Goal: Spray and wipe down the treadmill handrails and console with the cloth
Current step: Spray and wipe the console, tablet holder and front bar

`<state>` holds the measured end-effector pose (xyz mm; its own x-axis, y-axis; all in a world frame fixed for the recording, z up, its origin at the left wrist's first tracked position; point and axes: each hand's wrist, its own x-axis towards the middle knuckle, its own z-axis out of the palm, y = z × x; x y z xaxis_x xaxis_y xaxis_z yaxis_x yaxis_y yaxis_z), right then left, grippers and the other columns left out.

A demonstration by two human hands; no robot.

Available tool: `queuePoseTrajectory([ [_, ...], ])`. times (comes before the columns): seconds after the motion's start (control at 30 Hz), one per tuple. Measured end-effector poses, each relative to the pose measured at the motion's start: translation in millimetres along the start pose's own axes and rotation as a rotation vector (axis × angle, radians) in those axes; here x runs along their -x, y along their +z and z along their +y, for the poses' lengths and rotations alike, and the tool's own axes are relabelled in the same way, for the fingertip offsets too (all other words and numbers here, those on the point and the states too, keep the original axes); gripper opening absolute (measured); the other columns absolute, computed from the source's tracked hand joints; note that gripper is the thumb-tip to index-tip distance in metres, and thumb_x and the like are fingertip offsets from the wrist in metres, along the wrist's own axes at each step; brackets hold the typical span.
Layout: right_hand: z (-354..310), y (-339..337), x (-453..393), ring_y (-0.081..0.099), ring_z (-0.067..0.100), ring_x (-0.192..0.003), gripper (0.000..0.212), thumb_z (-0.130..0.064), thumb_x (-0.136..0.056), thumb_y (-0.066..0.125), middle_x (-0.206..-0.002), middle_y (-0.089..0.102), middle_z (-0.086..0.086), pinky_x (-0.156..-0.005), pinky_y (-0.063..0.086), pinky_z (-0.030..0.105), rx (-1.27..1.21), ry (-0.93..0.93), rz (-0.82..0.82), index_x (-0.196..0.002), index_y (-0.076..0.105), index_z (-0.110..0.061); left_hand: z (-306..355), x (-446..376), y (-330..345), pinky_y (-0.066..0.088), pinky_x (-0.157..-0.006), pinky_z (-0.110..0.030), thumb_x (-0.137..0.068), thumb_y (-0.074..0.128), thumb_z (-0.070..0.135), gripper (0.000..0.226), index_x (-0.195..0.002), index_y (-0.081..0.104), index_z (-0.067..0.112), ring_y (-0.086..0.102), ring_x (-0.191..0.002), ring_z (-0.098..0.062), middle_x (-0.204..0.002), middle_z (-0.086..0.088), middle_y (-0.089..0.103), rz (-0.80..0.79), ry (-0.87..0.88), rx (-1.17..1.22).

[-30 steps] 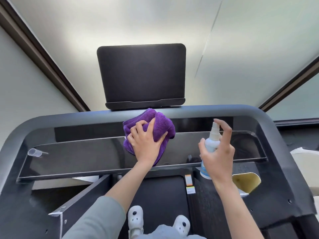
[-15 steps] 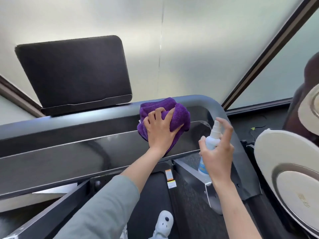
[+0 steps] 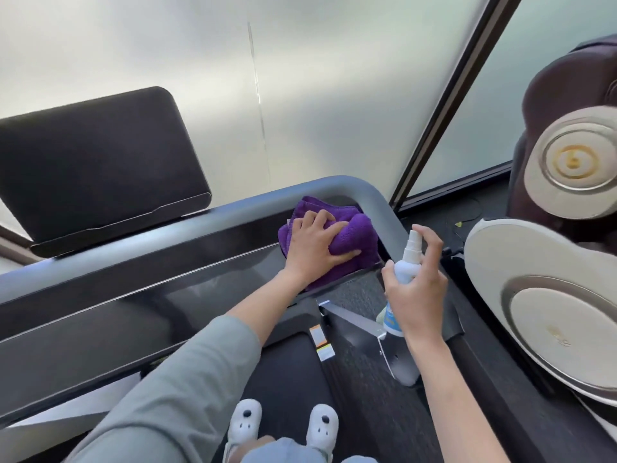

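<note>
At the far left of my view stands the dark screen panel [image 3: 100,162], tilted on the grey front handrail [image 3: 173,235] of the treadmill. Below the rail runs the glossy black console [image 3: 140,305], stretching from the left edge toward the right corner. My left hand [image 3: 315,250], with a grey sleeve [image 3: 187,389] pushed up the forearm, lies on the purple cloth [image 3: 354,240]; its fingers are spread and partly curled into the bunched fabric, pressing it onto the console's right end, tucked under the curved corner of the rail. Just right of that, my right hand [image 3: 417,292] grips the white spray bottle [image 3: 405,265] upright, fingers wrapped round its body and the forefinger arched above the nozzle; I cannot tell whether it touches the top. Below, two white slippers [image 3: 283,426] stand on the dark belt [image 3: 290,372]. Far right sits a brown and cream massage chair [image 3: 547,295].
</note>
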<state>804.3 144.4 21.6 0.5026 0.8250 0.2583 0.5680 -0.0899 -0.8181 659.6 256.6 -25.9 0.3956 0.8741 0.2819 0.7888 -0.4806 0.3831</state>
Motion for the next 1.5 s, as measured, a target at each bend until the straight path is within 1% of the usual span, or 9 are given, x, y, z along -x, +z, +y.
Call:
queuePoseTrajectory([
  [0.17,3.2,-20.3,8.9,0.048,0.031,-0.061,0.062,-0.001,-0.081,0.069,-0.069,0.055,0.001,-0.058,0.040,0.036,0.175,0.032,0.092,-0.130,0.043,-0.028,-1.8,11.6,1.7,0.028,-0.077,-0.034,-0.077,0.057,0.069,0.057,-0.116,0.067,0.028,0.048,-0.093,-0.025,-0.104,-0.001,0.059,0.083,-0.120,-0.002],
  [0.3,-2.8,-30.9,15.9,0.044,0.029,-0.061,0.058,-0.001,-0.081,0.068,-0.068,0.056,0.005,-0.061,0.040,0.036,0.263,0.076,0.186,-0.132,0.049,-0.021,-6.6,17.4,-0.6,0.027,-0.078,-0.034,-0.077,0.047,0.072,0.058,-0.114,0.065,0.031,0.048,-0.093,-0.024,-0.104,0.000,0.058,0.088,-0.086,0.021],
  [0.5,-26.7,-18.2,6.6,0.058,0.046,-0.073,0.054,-0.002,-0.083,0.063,-0.082,0.067,0.018,-0.061,0.048,0.050,0.295,0.166,0.201,-0.133,0.049,-0.015,-9.4,16.3,-6.6,0.033,-0.081,-0.039,-0.080,0.051,0.069,0.056,-0.115,0.065,0.027,0.048,-0.096,-0.027,-0.107,-0.003,0.058,0.010,-0.035,0.009],
  [0.67,-31.1,-11.5,11.8,0.055,0.044,-0.069,0.052,0.003,-0.081,0.063,-0.072,0.055,0.008,-0.059,0.032,0.038,0.279,0.228,0.254,-0.128,0.049,-0.011,-10.8,17.2,-5.4,0.033,-0.082,-0.041,-0.080,0.065,0.060,0.053,-0.118,0.066,0.023,0.050,-0.097,-0.030,-0.108,-0.006,0.060,0.005,-0.026,0.020],
  [0.8,-31.3,-14.5,18.5,0.056,0.042,-0.070,0.053,0.001,-0.082,0.063,-0.078,0.061,0.012,-0.061,0.043,0.046,0.315,0.239,0.267,-0.131,0.048,-0.013,-9.7,18.3,-6.0,0.034,-0.082,-0.042,-0.080,0.068,0.056,0.054,-0.119,0.066,0.020,0.050,-0.097,-0.032,-0.108,-0.008,0.060,0.011,-0.036,0.046],
  [0.97,-29.1,-18.6,24.0,0.055,0.044,-0.070,0.055,0.003,-0.081,0.061,-0.077,0.055,0.003,-0.067,0.040,0.042,0.357,0.221,0.285,-0.133,0.048,-0.013,-10.9,18.1,-2.4,0.034,-0.087,-0.044,-0.082,0.069,0.050,0.053,-0.123,0.063,0.018,0.049,-0.101,-0.032,-0.111,-0.008,0.059,0.040,-0.089,0.138],
  [1.1,-22.5,-19.2,27.4,0.054,0.045,-0.076,0.056,0.002,-0.082,0.061,-0.088,0.064,0.013,-0.071,0.039,0.041,0.319,0.243,0.274,-0.134,0.047,-0.016,-4.8,0.7,3.2,0.034,-0.087,-0.044,-0.082,0.072,0.044,0.052,-0.123,0.063,0.012,0.050,-0.100,-0.035,-0.112,-0.010,0.058,0.138,-0.200,0.236],
  [1.33,-19.3,-25.2,33.1,0.052,0.037,-0.077,0.058,-0.005,-0.085,0.062,-0.107,0.066,0.011,-0.065,0.038,0.039,0.262,0.264,0.244,-0.137,0.044,-0.024,51.1,-68.3,24.4,0.021,-0.102,-0.039,-0.086,0.053,0.062,0.052,-0.120,0.059,0.023,0.037,-0.117,-0.028,-0.125,-0.005,0.045,0.047,-0.243,0.248],
  [1.5,-19.8,-35.1,31.2,0.055,0.043,-0.079,0.055,-0.006,-0.086,0.062,-0.099,0.064,0.016,-0.070,0.043,0.043,0.252,0.286,0.262,-0.136,0.045,-0.022,59.1,-77.4,27.2,0.027,-0.090,-0.042,-0.078,0.058,0.067,0.050,-0.106,0.066,0.027,0.041,-0.111,-0.029,-0.118,0.000,0.052,0.002,-0.043,0.131],
])
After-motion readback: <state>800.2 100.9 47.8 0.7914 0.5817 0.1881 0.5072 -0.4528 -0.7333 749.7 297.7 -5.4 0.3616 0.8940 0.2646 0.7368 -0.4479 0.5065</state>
